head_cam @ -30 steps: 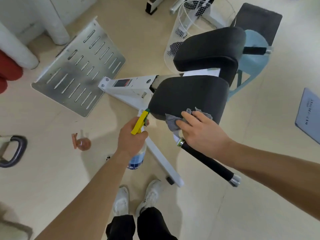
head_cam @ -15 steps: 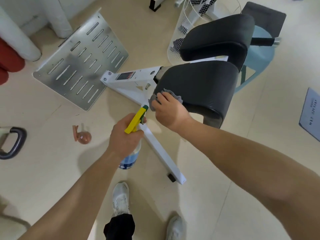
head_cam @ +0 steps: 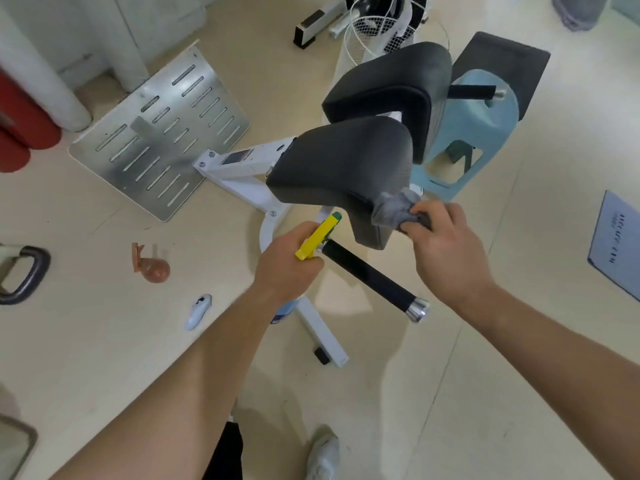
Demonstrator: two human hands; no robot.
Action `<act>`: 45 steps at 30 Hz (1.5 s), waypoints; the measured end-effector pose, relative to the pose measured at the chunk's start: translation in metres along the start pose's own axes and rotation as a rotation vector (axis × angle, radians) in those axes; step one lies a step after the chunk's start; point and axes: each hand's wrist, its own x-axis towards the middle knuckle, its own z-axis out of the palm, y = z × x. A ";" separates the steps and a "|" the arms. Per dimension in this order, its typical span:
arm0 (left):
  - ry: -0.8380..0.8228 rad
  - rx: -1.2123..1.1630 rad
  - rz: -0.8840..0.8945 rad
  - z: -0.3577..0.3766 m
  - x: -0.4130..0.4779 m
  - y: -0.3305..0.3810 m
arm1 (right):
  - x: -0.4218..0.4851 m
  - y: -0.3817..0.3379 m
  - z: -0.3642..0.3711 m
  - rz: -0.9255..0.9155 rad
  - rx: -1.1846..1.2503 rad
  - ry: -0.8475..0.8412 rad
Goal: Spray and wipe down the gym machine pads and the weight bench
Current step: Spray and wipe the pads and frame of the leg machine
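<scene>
Head view: my right hand (head_cam: 446, 247) clutches the grey cloth (head_cam: 393, 211) at the right corner of the near pad (head_cam: 339, 168); my left hand (head_cam: 287, 268) grips the spray bottle (head_cam: 317, 239). I should press firmly, overlapping strokes over the edges.

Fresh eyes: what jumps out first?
Two black pads fill the centre: the far pad and the near pad, where the right hand holds a bunched grey cloth at its right corner. Left of it, the left hand grips a yellow-triggered spray bottle. A slotted metal plate lies on the floor, upper left.
</scene>
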 end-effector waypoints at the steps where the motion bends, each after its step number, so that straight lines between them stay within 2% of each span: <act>1: 0.006 0.020 0.009 0.004 -0.001 0.004 | -0.007 0.003 0.001 0.039 0.039 0.027; 6: 0.002 0.084 0.013 0.019 0.000 0.014 | -0.028 0.004 0.011 0.169 0.207 0.041; 11: 0.095 0.024 -0.057 0.025 -0.003 0.005 | -0.028 0.003 0.009 0.207 0.301 0.077; 16: 0.162 -0.028 -0.166 0.012 0.000 -0.013 | -0.020 -0.013 0.008 0.157 0.385 0.068; 21: 0.169 -0.041 -0.261 -0.006 0.013 -0.028 | 0.002 -0.047 0.010 0.020 0.440 0.124; 25: 0.109 -0.063 -0.274 -0.017 0.014 -0.041 | 0.028 -0.057 0.021 -0.141 0.281 0.120; 29: 0.041 -0.109 -0.265 -0.037 0.013 -0.061 | 0.064 -0.036 0.043 -0.476 -0.188 0.118; 32: 0.046 -0.138 -0.292 -0.055 0.017 -0.083 | 0.085 -0.036 0.049 -0.608 -0.342 0.037; 36: 0.063 -0.188 -0.317 -0.075 0.024 -0.099 | 0.108 -0.070 0.059 -0.693 -0.519 -0.006; 39: 0.083 -0.222 -0.323 -0.090 0.031 -0.108 | 0.151 -0.116 0.090 -0.757 -0.564 -0.037; 41: 0.081 -0.233 -0.305 -0.100 0.037 -0.116 | 0.180 -0.148 0.123 -0.744 -0.581 -0.046; 45: 0.083 -0.258 -0.276 -0.113 0.042 -0.124 | 0.212 -0.194 0.160 -0.679 -0.564 -0.221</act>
